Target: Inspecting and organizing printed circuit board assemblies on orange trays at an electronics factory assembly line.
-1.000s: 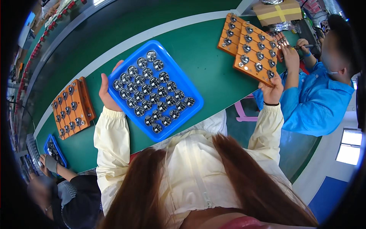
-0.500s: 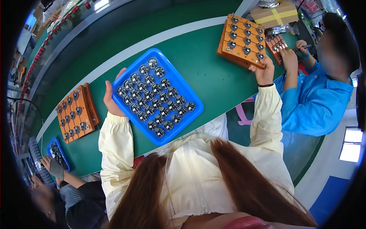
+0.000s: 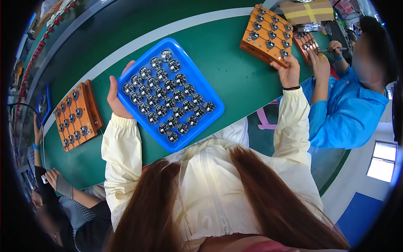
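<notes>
A blue plastic tray [image 3: 194, 69] with rows of small round circuit-board parts [image 3: 169, 103] lies in front of me, a little left of middle. My left hand [image 3: 119, 98] grips its left rim, thumb showing and the other fingers partly hidden under the tray. I cannot tell whether the tray touches the table. At the right, my right hand [image 3: 289, 74] is closed on the near corner of an orange fixture board [image 3: 263, 40], which carries rows of dark metal-and-black parts. Another orange fixture board [image 3: 72, 119] with similar parts stands left of the tray.
The green table [image 3: 201, 46] has a pale strip along its far side. On the right a co-worker in blue [image 3: 340, 113] works with a tool at a smaller fixture [image 3: 304, 44]; a carton [image 3: 308, 11] sits behind. On the left another person [image 3: 79, 201] holds a blue tray [image 3: 43, 103].
The whole view has shifted slightly, my hands keeping their holds on the tray and fixture board. The left person's small blue tray has moved from the near-left table to the far left.
</notes>
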{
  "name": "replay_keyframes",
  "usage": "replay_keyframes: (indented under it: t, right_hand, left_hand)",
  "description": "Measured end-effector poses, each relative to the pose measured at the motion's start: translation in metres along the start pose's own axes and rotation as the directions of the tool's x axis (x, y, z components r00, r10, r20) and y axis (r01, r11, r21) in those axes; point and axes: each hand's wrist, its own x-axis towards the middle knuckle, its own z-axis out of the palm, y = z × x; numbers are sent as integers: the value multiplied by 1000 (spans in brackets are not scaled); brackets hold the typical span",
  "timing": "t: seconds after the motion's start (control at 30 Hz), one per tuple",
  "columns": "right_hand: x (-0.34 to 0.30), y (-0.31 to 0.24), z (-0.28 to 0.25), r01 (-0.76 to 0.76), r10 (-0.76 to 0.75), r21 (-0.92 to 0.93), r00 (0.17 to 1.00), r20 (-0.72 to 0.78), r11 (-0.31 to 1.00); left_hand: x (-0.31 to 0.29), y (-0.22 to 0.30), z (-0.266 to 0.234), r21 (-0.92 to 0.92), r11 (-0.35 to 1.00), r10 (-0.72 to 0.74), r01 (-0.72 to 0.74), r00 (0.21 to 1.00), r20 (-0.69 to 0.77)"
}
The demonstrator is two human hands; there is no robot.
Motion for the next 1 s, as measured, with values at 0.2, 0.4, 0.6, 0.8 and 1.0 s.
replay_keyframes:
  t: [0.2, 0.4, 0.6, 0.8, 1.0]
  right_hand:
    - [-3, -14, -6, -47, 51, -256, 999, 10, 966]
    - [3, -29, -13, -124, 162, -441, 985, 50, 889]
    - [5, -24, -15, -33, -96, -517, 971, -220, 855]
    - [8, -22, -33, -68, -161, -731, 958, -239, 679]
    - [8, -34, -37, -135, -119, -802, 961, -248, 581]
  left_hand:
    - [-3, 1, 0, 8, 1000, 7, -7, 1000, -15]
    - [-4, 0, 1, -15, 1000, 4, -4, 1000, 6]
    - [-2, 1, 1, 13, 999, -35, 35, 999, -11]
    - [-1, 3, 1, -41, 997, -70, 70, 997, 13]
    - [-2, -4, -7, -56, 997, -57, 52, 994, -93]
